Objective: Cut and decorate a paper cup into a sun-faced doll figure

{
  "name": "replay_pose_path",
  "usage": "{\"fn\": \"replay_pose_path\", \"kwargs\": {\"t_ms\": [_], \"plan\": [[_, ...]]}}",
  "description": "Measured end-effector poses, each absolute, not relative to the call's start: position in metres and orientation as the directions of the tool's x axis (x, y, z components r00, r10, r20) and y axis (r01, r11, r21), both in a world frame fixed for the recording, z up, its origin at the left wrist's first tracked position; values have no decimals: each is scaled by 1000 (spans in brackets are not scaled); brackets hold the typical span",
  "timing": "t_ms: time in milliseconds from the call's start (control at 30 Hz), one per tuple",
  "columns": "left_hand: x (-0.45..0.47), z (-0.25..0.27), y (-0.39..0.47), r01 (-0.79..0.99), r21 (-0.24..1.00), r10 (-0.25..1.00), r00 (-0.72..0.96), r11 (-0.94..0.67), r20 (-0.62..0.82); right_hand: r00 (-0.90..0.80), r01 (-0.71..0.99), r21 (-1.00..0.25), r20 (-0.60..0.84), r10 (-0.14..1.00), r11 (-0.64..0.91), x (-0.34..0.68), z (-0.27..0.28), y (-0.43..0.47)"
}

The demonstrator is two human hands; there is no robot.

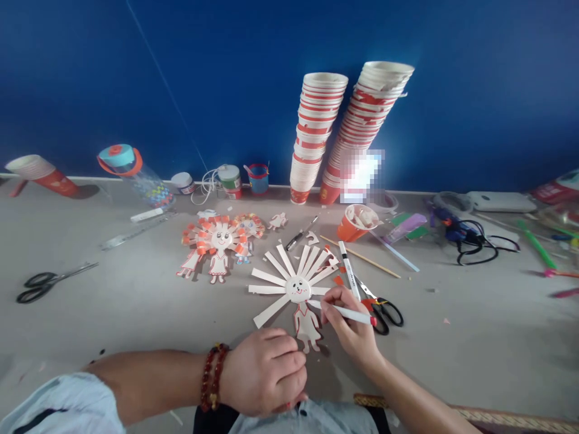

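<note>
A paper doll with a round smiling face and long white paper strips fanned out as hair lies flat on the table. My right hand grips a white marker with a red end, its tip at the doll's neck. Red lines edge the dress. My left hand is curled closed beside the doll's feet, near the table edge; a bit of red shows under its fingers, too hidden to name. Close to the right hand lie another white marker and black-handled scissors.
Finished-looking paper dolls with orange-tipped hair lie behind to the left. Two tall paper cup stacks lean on the blue wall. An orange cup holds paper scraps. Other scissors and a water bottle are at left, a glue gun at right.
</note>
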State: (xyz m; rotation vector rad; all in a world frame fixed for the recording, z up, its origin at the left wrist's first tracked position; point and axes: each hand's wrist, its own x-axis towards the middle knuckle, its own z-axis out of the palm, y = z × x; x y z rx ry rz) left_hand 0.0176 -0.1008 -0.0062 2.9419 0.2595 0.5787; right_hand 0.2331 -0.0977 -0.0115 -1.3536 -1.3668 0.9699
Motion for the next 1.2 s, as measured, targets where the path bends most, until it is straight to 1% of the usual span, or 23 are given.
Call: {"fn": "replay_pose_path", "kwargs": {"t_ms": [100, 200, 300, 433, 567, 700, 800, 1033, 1200], "plan": [[18, -5, -99, 155, 139, 190, 937, -978, 294, 51, 248, -965, 100, 994, 84, 235, -14, -98], [16, -2, -95, 157, 149, 192, 946, -976, 261, 26, 247, -964, 112, 993, 102, 236, -17, -98], [15, -1, -89, 187, 152, 225, 931, -971, 289, 8, 250, -962, 118, 993, 113, 237, -18, -97], [16, -4, -77, 247, 162, 292, 872, -955, 392, 7, 256, -959, 130, 992, 124, 237, -16, -97], [18, -11, -72, 229, 183, 289, 842, -956, 456, 22, 225, -969, 113, 993, 105, 236, -15, -97], [18, -13, -75, 208, 203, 281, 840, -957, 465, 20, 235, -967, 104, 994, 97, 236, -15, -99], [18, -11, -75, 214, 204, 285, 850, -955, 443, 19, 239, -966, 106, 994, 98, 236, -16, -99], [15, -10, -66, 264, 206, 327, 854, -942, 404, 28, 264, -958, 125, 992, 113, 237, -16, -98], [5, -8, -60, 278, 279, 376, 828, -919, 415, 19, 224, -971, 85, 996, 78, 241, -18, -99]]}}
